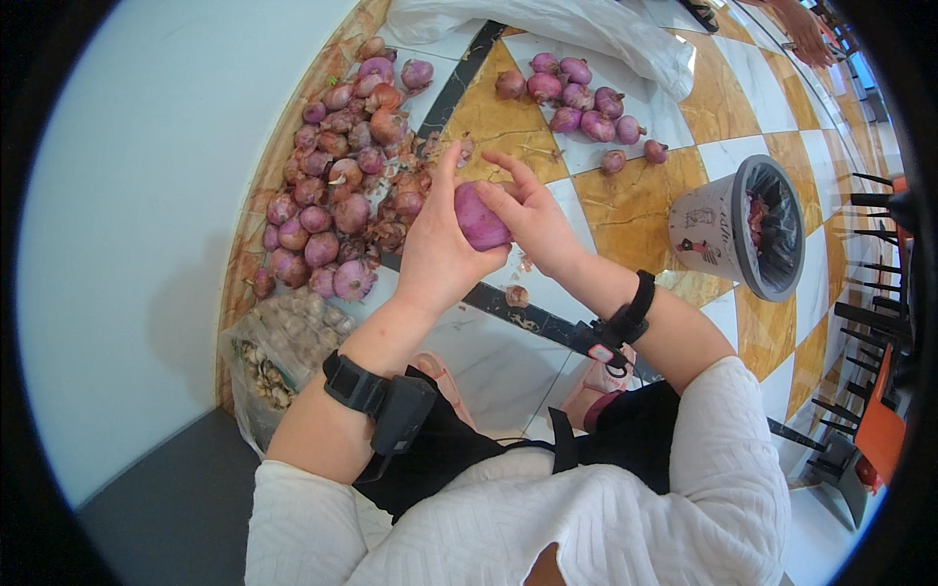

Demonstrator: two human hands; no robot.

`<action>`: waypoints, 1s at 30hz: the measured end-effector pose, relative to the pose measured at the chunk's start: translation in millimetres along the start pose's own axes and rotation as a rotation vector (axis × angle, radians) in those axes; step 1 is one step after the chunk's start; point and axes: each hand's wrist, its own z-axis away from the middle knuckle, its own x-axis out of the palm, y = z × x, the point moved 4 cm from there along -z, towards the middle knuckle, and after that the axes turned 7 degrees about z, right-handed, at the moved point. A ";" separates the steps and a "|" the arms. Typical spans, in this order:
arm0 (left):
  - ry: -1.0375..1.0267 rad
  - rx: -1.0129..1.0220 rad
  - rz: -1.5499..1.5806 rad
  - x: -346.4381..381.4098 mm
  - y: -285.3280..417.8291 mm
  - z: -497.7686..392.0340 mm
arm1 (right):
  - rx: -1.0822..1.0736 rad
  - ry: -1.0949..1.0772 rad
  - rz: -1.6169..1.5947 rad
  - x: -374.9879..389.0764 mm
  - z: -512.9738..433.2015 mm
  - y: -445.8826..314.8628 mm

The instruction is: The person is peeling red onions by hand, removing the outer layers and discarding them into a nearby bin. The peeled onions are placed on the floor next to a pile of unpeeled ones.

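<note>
A large purple-red onion [480,220] sits between my two hands above the tiled floor. My left hand [437,249] cups it from the left and below, its thumb under the bulb and a finger pointing up. From the other side my right hand [531,212] presses its thumb on the onion's upper right, with the other fingers partly hidden behind. To the left lies a heap of red onions [320,249], with loose dry onion skins [399,190] along its right edge. A smaller group of onions [597,124] rests on the tiles ahead and to the right.
A lined waste bin [700,223] with onion skins inside stands at the right. White plastic sacking [586,36] lies at the far side. Near my left forearm is a clear bag of garlic [293,337]. Another person's hand [806,36] shows at the upper right.
</note>
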 end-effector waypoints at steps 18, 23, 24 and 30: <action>0.091 -0.257 0.439 -14.3 -24.4 -3.8 | 0.327 0.340 0.230 -190.8 -47.5 84.8; 0.075 -0.312 0.474 -8.4 -29.2 -5.3 | 0.123 0.498 0.876 -271.3 -26.3 5.8; 0.045 -0.299 0.543 -5.7 -27.0 -4.9 | 0.051 0.623 0.947 -294.2 -4.4 -15.1; -0.019 -0.303 0.551 -0.5 -9.1 -6.1 | 0.375 0.772 1.418 -413.2 144.6 -57.8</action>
